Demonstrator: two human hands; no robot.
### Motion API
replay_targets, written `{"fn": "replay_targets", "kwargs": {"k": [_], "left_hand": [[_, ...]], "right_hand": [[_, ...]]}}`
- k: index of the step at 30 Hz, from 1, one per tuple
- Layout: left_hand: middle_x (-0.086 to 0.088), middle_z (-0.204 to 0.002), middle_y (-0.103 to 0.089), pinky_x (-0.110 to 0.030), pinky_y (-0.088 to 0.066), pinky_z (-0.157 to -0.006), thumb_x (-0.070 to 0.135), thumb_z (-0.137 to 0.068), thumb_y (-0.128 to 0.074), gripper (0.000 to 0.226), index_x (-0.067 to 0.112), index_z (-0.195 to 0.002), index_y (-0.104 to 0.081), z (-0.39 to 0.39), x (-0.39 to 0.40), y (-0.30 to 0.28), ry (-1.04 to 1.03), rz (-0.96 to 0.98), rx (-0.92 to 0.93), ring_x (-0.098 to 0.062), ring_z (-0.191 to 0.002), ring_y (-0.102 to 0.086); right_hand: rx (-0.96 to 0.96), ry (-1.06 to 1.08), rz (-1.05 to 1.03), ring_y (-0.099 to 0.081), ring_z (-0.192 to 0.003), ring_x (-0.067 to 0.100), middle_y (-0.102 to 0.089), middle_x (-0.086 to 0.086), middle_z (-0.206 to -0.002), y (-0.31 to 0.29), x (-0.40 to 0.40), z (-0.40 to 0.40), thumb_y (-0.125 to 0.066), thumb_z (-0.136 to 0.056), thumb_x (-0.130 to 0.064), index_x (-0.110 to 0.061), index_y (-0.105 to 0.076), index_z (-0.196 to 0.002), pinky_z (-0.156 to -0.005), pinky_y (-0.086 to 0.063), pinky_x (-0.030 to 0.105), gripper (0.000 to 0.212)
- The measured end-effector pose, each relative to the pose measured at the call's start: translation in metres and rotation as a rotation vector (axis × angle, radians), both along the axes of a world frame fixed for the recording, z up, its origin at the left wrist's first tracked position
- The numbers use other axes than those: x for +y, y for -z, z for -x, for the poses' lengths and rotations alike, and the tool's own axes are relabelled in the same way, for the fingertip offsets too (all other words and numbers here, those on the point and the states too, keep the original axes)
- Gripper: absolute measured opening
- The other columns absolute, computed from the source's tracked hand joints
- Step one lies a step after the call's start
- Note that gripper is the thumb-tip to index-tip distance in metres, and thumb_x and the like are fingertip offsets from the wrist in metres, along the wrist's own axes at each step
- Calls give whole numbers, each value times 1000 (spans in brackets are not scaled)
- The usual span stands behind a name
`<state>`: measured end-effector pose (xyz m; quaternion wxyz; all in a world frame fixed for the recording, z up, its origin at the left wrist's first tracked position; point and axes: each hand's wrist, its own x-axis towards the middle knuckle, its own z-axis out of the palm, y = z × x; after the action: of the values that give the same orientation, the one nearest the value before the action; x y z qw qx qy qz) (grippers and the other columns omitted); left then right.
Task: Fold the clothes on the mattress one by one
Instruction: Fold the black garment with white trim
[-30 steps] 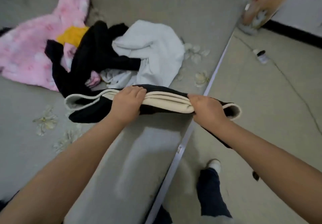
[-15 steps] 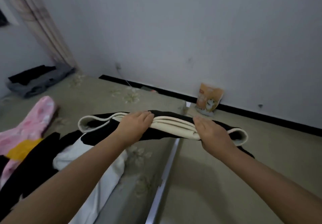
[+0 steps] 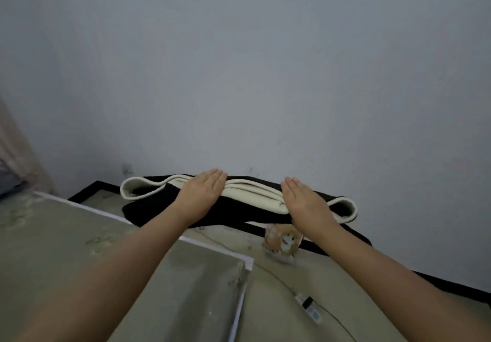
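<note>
A folded black garment with a cream lining (image 3: 253, 198) hangs in the air in front of the wall, stretched level between both hands. My left hand (image 3: 203, 194) lies over its left part with fingers straight on top and the thumb hidden below. My right hand (image 3: 305, 206) holds the right part the same way. Cream-edged ends loop out past each hand. The mattress (image 3: 79, 248) lies below at the left, and its corner sits under my left forearm. No other clothes are in view.
A small orange printed bag (image 3: 283, 242) leans against the black skirting under the garment. A white plug block with a cable (image 3: 308, 304) lies on the floor to the right of the mattress. A curtain (image 3: 16, 155) hangs at the far left.
The view has swung up and to the right, so the clothes pile has left the frame. Both hands have lifted the folded garment higher, past the mattress corner, and the fingers now lie straighter.
</note>
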<state>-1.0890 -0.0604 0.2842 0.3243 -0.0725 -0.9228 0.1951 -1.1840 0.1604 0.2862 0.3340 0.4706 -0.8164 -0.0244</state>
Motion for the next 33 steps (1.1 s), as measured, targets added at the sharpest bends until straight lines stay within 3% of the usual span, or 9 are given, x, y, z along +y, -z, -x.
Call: {"fn": "replay_targets", "kwargs": {"k": [5, 9, 18, 21, 23, 27, 29, 30, 33], "left_hand": [[-20, -79, -71, -35, -55, -50, -6, -39, -75, 42, -8, -81, -71, 107, -35, -10, 33, 16, 41, -30, -69, -70], [-17, -77, -72, -31, -55, -49, -4, -18, -86, 61, -7, -77, -72, 186, -65, -11, -24, 17, 11, -27, -67, -71], [-20, -76, -71, -34, -53, -46, -7, -16, -85, 64, -9, -78, -71, 342, -177, 6, -316, -21, -29, -30, -65, -70], [-23, -78, -70, -38, -52, -45, -13, -18, -83, 65, -11, -81, -69, 352, -222, 7, -478, -48, -63, -34, -65, -69], [-25, -79, -69, -40, -51, -44, -14, -20, -83, 64, -12, -82, -68, 345, -251, 6, -594, -61, -99, -36, -65, -69], [-27, -79, -69, -42, -51, -42, -15, -37, -79, 47, -14, -83, -68, 315, -309, 3, -779, -73, -106, -38, -64, -68], [-24, -79, -70, -39, -52, -45, -4, -62, -58, 23, -11, -81, -69, 298, -339, 6, -824, -36, -110, -36, -66, -69], [-21, -78, -71, -36, -53, -46, 3, -66, -45, 31, -8, -79, -70, 291, -356, 8, -843, -15, -123, -32, -66, -70], [-12, -73, -72, -28, -52, -48, 8, -54, -55, 26, -2, -71, -73, 270, -418, 15, -899, -5, -170, -23, -63, -70]], "right_hand": [[102, 18, 92, -70, -77, 32, -71, 23, -87, -8, -34, 102, -73, -41, 10, 9, -70, -84, -60, -58, 38, 43], [110, 7, 89, -71, -77, 28, -72, 18, -84, -5, -70, 188, -84, -18, 3, 6, -72, -80, -61, -58, 34, 63], [56, -271, 38, -71, -76, 26, -73, 16, -81, 4, -216, 400, -86, -20, -4, 5, -73, -77, -63, -58, 32, 59], [74, -395, -16, -71, -78, 28, -72, 19, -83, 2, -285, 434, -63, -52, 1, 7, -72, -80, -64, -58, 34, 30], [64, -470, -28, -70, -80, 31, -71, 22, -85, 3, -333, 444, -43, -62, 2, 10, -70, -83, -66, -57, 37, 35], [33, -620, -48, -68, -84, 39, -68, 29, -91, 14, -428, 434, -77, -38, 12, 15, -66, -90, -67, -55, 47, 53], [18, -678, -71, -69, -84, 33, -70, 23, -90, 20, -474, 421, -83, -31, 4, 10, -69, -87, -69, -56, 40, 58], [-10, -720, -96, -70, -83, 30, -71, 20, -88, 25, -496, 416, -85, -28, 1, 8, -71, -85, -69, -57, 38, 59], [-85, -806, -154, -71, -81, 26, -72, 17, -86, 35, -575, 403, -88, -25, -9, 4, -73, -82, -69, -57, 32, 61]]}}
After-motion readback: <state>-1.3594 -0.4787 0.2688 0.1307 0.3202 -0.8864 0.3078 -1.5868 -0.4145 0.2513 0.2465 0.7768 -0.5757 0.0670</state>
